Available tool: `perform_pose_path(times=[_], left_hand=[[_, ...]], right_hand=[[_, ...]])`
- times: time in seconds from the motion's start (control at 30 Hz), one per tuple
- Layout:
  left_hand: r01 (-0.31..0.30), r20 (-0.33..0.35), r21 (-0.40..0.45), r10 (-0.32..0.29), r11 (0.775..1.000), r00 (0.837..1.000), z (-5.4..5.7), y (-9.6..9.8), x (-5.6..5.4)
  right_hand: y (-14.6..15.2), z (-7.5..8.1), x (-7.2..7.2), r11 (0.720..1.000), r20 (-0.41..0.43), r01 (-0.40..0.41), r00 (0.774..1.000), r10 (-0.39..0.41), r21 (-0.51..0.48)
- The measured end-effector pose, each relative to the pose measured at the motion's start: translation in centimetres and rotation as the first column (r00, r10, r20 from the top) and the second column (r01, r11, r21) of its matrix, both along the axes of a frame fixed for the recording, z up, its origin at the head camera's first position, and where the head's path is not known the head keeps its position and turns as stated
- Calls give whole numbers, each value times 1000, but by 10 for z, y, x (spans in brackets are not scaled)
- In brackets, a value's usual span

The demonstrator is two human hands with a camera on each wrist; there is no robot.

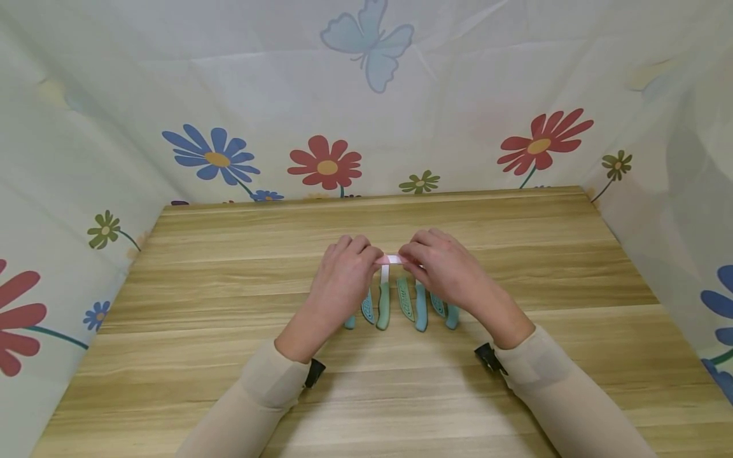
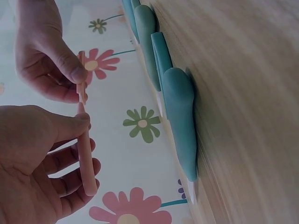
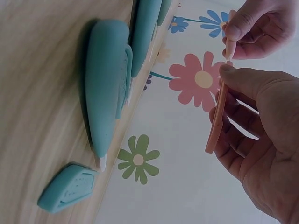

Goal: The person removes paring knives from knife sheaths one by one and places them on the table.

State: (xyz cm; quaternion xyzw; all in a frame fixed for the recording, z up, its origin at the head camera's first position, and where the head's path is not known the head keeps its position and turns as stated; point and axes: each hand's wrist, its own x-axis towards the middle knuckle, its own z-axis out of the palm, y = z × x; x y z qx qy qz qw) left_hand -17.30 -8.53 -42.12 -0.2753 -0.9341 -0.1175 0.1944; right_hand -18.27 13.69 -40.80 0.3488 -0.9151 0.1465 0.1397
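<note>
Above the table my left hand (image 1: 346, 277) pinches a pink knife by its handle (image 2: 86, 161), thumb on one side and fingers on the other. Facing it, my right hand (image 1: 443, 264) grips a pink blade sheath (image 3: 217, 123) between thumb and fingers. A short stretch of the knife's white blade (image 1: 393, 259) shows between the hands, in line with the sheath's end. Under the hands lie a green-handled knife (image 1: 383, 308) with white blade, a green sheath (image 1: 405, 299) and a blue-handled knife (image 1: 421, 310).
Close to my left hand lie a blue sheath (image 1: 367, 308) and another blue handle (image 1: 350, 322), partly hidden. Below my right hand are a teal handle (image 1: 452, 317) and a teal sheath (image 3: 67, 187). A flowered cloth (image 1: 458, 127) hangs behind the wooden table (image 1: 229, 242).
</note>
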Motion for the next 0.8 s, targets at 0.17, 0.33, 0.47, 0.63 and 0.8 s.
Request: perform_pose_path(times=[0.17,0.33,0.47,0.63,0.8], left_hand=[[-4,6,1,4,1000,1000,1,-1,0],[-8,14,15,7,1000,1000,1,-1,0],[-7,10,22,6,1000,1000,1,-2,0],[-5,0,27,5,1000,1000,1,-2,0],[-9,-2,26,9,1000,1000,1,-2,0]], right_hand=[[0,0,0,1000,4,7,1000,-7,2],[0,1,1,1000,7,14,1000,-14,4],[1,1,0,1000,3,13,1000,-13,-2],[2,1,0,1000,-5,12,1000,-12,-13],[4,1,-1,1000,-6,11,1000,-12,-15]])
